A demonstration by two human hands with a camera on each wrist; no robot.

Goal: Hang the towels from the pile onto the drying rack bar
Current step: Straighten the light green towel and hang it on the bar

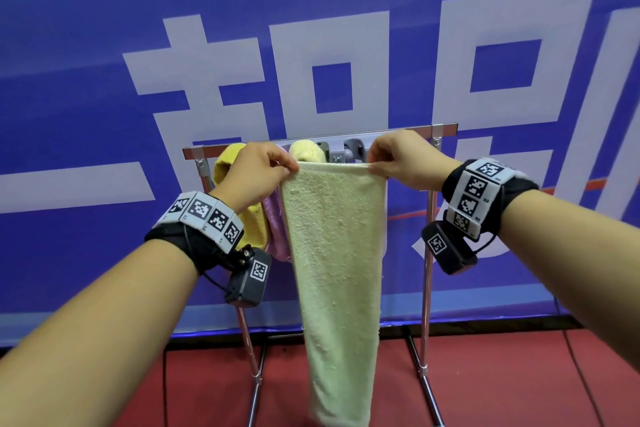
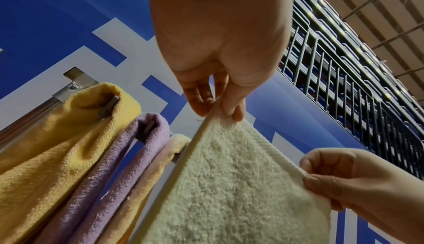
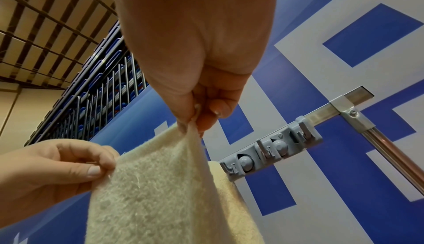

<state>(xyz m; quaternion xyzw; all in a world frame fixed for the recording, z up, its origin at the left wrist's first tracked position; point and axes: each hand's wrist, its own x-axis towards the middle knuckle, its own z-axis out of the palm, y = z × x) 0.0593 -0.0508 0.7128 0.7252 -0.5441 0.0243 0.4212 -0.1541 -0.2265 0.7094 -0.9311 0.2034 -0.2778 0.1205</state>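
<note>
A long pale green towel [image 1: 334,253] hangs down in front of the metal drying rack bar [image 1: 445,128]. My left hand [image 1: 266,170] pinches its top left corner and my right hand [image 1: 388,158] pinches its top right corner, stretching the top edge just below bar height. In the left wrist view the pale green towel [image 2: 229,184] is pinched by the left hand [image 2: 220,110], with the right hand [image 2: 325,175] at its other corner. The right wrist view shows the right hand [image 3: 195,121] pinching the pale green towel [image 3: 160,193]. A yellow towel [image 1: 228,163], a purple towel [image 1: 275,229] and a pale yellow towel [image 1: 306,151] hang on the bar.
A grey clip holder [image 3: 273,150] with hooks is fixed on the bar, its right part bare. The rack's chrome legs [image 1: 427,288] stand on a red floor [image 1: 502,374]. A blue banner [image 1: 311,28] with large white characters fills the background behind the rack.
</note>
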